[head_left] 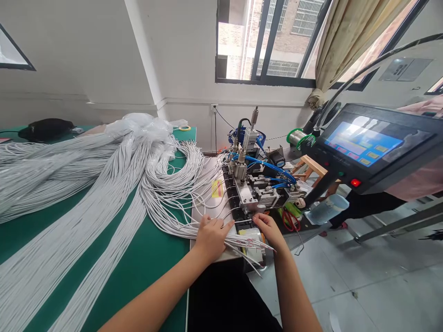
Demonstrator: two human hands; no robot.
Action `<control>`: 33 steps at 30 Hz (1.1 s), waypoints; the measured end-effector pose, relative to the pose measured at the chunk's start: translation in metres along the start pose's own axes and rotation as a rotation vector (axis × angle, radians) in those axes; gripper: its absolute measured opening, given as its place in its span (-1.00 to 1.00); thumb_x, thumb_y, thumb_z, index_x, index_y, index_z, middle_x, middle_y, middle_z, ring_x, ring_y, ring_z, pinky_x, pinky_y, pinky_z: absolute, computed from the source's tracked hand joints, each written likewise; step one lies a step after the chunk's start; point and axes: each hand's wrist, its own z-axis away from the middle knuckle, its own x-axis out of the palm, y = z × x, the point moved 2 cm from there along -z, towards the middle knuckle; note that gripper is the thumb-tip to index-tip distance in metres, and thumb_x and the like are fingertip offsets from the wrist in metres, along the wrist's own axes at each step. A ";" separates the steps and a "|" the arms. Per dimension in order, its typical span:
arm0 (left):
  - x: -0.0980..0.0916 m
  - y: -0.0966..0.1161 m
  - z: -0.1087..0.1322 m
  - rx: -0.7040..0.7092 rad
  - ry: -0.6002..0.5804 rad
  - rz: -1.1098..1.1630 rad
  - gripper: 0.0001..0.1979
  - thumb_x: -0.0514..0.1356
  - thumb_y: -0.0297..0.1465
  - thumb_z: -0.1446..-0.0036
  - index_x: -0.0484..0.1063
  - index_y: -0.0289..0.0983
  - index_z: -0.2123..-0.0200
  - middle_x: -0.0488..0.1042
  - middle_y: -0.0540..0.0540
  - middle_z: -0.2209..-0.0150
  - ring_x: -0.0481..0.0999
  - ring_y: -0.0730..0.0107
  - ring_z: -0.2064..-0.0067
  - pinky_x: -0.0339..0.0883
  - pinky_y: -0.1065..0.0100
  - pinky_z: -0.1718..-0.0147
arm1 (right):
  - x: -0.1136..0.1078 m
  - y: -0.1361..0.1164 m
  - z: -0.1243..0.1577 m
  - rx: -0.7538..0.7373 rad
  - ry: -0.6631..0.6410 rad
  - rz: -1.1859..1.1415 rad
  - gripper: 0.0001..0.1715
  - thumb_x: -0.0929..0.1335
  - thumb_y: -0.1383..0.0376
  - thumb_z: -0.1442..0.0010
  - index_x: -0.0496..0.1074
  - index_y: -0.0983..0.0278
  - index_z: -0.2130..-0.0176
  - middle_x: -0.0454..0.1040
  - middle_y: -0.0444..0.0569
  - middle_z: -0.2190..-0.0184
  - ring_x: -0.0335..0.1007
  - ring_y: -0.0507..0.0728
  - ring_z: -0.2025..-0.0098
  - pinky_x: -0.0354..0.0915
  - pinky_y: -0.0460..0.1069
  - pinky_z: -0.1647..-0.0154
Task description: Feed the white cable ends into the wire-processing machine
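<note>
My left hand (pixel 212 237) is closed around white cables, with its thumb pointing toward the machine. Their loose ends (pixel 247 242) stick out to the right past the hand, some tipped with reddish wire. One single white cable (pixel 244 222) stretches across to my right hand (pixel 268 227), which pinches it near its end, at the front of the machine's black track. Just behind the fingers stands the machine (pixel 247 189), with metal blocks, cylinders and blue air tubes. Several white cables lie across its track from the left. Below the right hand is a whitish rounded part (pixel 255 246).
Long bundles of white cable (pixel 114 184) cover much of the green table (pixel 152 272). A control screen (pixel 367 140) hangs on an arm at the right. Red-handled scissors (pixel 290 220), a bluish plastic container (pixel 328 210) and a wire spool (pixel 298 138) are near the machine. Another person's pink clothing (pixel 418 170) shows at right.
</note>
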 end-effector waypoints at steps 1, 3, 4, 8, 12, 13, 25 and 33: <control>0.000 0.000 0.000 -0.003 0.012 -0.003 -0.48 0.16 -0.48 0.06 0.37 -0.17 -0.05 0.48 -0.11 0.29 0.41 0.18 0.23 0.00 0.04 0.07 | 0.001 0.002 0.000 0.030 0.016 -0.048 -0.63 0.37 0.07 0.00 0.24 0.26 0.57 0.11 -0.24 0.63 -0.05 -0.02 0.57 -0.06 -0.11 0.54; -0.002 0.001 0.000 -0.009 0.032 -0.012 -0.51 0.18 -0.45 0.04 0.38 -0.17 -0.03 0.48 -0.12 0.28 0.40 0.15 0.21 -0.01 0.02 0.07 | 0.003 0.006 -0.001 0.066 0.047 -0.112 -0.62 0.38 0.06 0.05 0.23 0.26 0.59 0.08 -0.25 0.65 -0.09 -0.03 0.59 -0.10 -0.11 0.57; -0.002 0.002 0.000 -0.011 0.041 -0.018 -0.53 0.18 -0.44 0.03 0.39 -0.16 -0.02 0.48 -0.12 0.28 0.39 0.15 0.20 -0.02 0.02 0.07 | 0.004 0.008 -0.001 0.071 0.057 -0.125 -0.61 0.39 0.04 0.06 0.23 0.25 0.59 0.08 -0.25 0.65 -0.10 -0.04 0.59 -0.11 -0.11 0.57; -0.003 0.002 0.001 -0.025 0.058 -0.042 -0.53 0.22 -0.43 0.07 0.41 -0.16 0.01 0.48 -0.12 0.25 0.37 0.13 0.16 -0.03 0.01 0.05 | 0.006 0.010 0.001 0.068 0.073 -0.126 -0.54 0.40 -0.02 0.06 0.24 0.26 0.59 0.08 -0.25 0.66 -0.10 -0.04 0.60 -0.12 -0.10 0.57; -0.003 0.002 0.002 -0.032 0.057 -0.046 -0.52 0.24 -0.41 0.08 0.41 -0.16 0.00 0.48 -0.11 0.23 0.37 0.13 0.14 -0.03 0.00 0.03 | 0.002 0.007 0.011 0.042 0.143 -0.084 -0.50 0.42 -0.07 0.05 0.27 0.27 0.58 0.14 -0.23 0.64 -0.03 -0.02 0.58 -0.07 -0.10 0.54; -0.004 0.002 0.002 -0.037 0.056 -0.045 -0.52 0.24 -0.41 0.08 0.41 -0.17 0.00 0.49 -0.11 0.22 0.37 0.13 0.14 -0.02 -0.01 0.03 | 0.000 0.006 0.015 0.037 0.165 -0.069 -0.49 0.42 -0.07 0.04 0.28 0.28 0.57 0.15 -0.23 0.64 -0.02 -0.02 0.57 -0.07 -0.10 0.54; -0.008 0.003 0.002 -0.124 0.162 -0.054 -0.60 0.10 -0.42 -0.09 0.38 -0.26 -0.03 0.41 -0.18 -0.07 0.30 0.07 -0.09 -0.26 -0.12 -0.18 | -0.029 -0.033 0.080 0.067 -0.290 0.199 -0.60 0.38 0.01 -0.13 0.45 0.32 0.38 0.31 -0.14 0.53 0.11 -0.01 0.50 0.00 -0.10 0.51; -0.005 -0.002 0.004 0.263 0.177 0.044 -0.58 0.08 -0.56 0.03 0.37 -0.24 0.05 0.50 -0.12 0.16 0.44 0.25 0.14 0.07 0.07 -0.06 | -0.030 -0.048 0.087 0.022 -0.123 0.296 -0.63 0.34 0.04 -0.17 0.48 0.30 0.39 0.39 -0.12 0.53 0.22 0.03 0.47 0.11 -0.09 0.47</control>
